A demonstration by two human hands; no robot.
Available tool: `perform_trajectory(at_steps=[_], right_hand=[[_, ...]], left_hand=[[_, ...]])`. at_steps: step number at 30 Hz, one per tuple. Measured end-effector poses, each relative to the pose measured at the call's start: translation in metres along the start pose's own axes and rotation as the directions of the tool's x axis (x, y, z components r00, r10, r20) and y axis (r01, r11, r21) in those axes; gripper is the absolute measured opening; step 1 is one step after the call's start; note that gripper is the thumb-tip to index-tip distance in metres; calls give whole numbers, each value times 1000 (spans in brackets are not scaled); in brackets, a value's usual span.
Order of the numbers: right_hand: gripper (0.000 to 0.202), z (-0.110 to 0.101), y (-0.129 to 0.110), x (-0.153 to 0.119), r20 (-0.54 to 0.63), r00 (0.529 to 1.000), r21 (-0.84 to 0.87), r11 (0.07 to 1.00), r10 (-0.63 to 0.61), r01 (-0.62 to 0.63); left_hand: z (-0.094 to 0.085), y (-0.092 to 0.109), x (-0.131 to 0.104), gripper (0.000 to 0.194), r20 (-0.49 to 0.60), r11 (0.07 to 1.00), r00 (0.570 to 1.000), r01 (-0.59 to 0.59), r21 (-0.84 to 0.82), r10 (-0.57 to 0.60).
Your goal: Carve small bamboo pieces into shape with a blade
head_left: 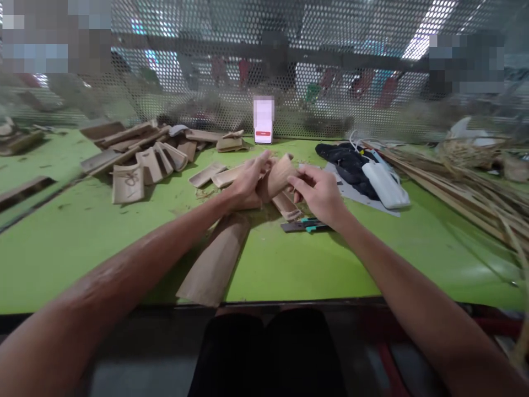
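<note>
A short curved piece of bamboo point(278, 177) is held up between my two hands over the green table. My left hand point(249, 181) grips its left side, fingers partly hidden behind it. At its right edge, my right hand point(316, 190) pinches with thumb and fingers. Beneath the hands lies another curved piece point(287, 205), and just in front of it a cutter knife with teal parts point(308, 224). A longer, wide bamboo piece point(217, 262) rests below my left forearm, reaching the table's front edge.
Bamboo pieces point(128, 183) are heaped at the left and back left. A phone point(263, 120) stands against the perforated metal screen point(206, 71). To the right lie black gloves point(347, 165), a white power bank-like object point(386, 184) and long bamboo strips point(458, 196).
</note>
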State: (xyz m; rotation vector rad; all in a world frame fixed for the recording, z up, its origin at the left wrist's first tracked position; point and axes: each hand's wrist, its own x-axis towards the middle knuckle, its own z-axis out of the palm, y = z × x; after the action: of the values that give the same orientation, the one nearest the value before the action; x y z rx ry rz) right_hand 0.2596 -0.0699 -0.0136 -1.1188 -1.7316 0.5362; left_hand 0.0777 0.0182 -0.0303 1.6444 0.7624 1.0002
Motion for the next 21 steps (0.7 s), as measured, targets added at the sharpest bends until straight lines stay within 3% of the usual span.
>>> perform_trajectory(at_steps=[3,5,7,10,12,14,16,18,21], right_hand=[[30,-3,6,3,-4,1000,103,994,29,-29],[31,-2,7,4,37,999,104,994,14,-18],[28,-2,8,5,113,994,61,998,-16,9],[28,-18,14,11,163,987,-81,997,-7,21],[29,-41,23,20,38,997,-294,955,60,-46],[29,-68,35,31,-56,989,-558,818,135,-143],[35,-88,46,42,-96,967,-670,703,237,-239],[41,-93,56,53,-81,962,-719,653,261,-238],[48,-71,65,66,45,938,-777,602,345,-184]], left_hand=[[-3,17,-8,64,176,944,962,-246,221,209],[-3,25,-13,80,304,890,922,-334,312,239],[-1,27,-17,91,332,848,916,-352,395,226],[-7,24,-16,79,218,843,950,-300,447,222],[-19,23,-14,69,134,872,968,-250,422,212],[-40,24,-11,62,24,903,981,-186,386,192],[-65,28,-10,54,-109,924,974,-150,351,200],[-88,33,-9,48,-201,932,957,-131,337,207],[-104,39,-11,46,-265,925,939,-115,361,220]])
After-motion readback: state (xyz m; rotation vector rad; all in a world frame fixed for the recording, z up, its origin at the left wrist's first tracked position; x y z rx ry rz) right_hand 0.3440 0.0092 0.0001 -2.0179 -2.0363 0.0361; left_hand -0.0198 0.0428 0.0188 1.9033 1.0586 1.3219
